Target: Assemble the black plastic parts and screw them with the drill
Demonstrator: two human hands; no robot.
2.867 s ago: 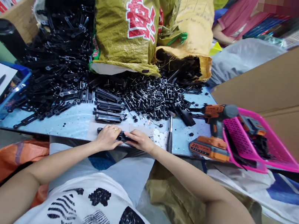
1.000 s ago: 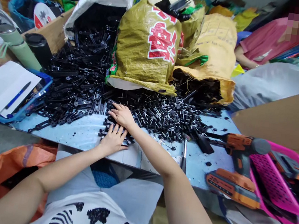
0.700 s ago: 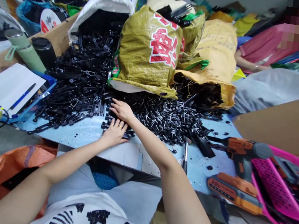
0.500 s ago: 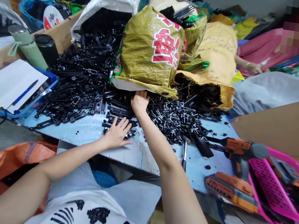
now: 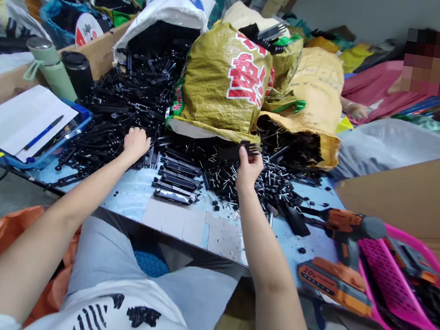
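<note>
My left hand [image 5: 135, 146] is at the right edge of a heap of long black plastic parts [image 5: 126, 101]. Its fingers are curled down; whatever they hold is hidden. My right hand [image 5: 248, 172] grips a black pronged part [image 5: 251, 147] in front of the olive sack [image 5: 225, 77]. Below that hand spreads a pile of small black pieces with metal pins [image 5: 230, 177]. Between my hands, several slim black parts [image 5: 178, 182] lie side by side in a row on the blue table top [image 5: 115, 202].
An orange and black cordless drill [image 5: 342, 255] stands at the right beside a pink basket [image 5: 406, 270]. A yellow sack [image 5: 318, 86] gapes behind the pins. On the left are a blue tray [image 5: 81, 122], paper and a green bottle [image 5: 54, 68]. A person in pink sits back right.
My left hand has gone from the row of parts leftward to the heap. My right hand has come out from under the olive sack's edge, moving right, now with a black pronged part.
</note>
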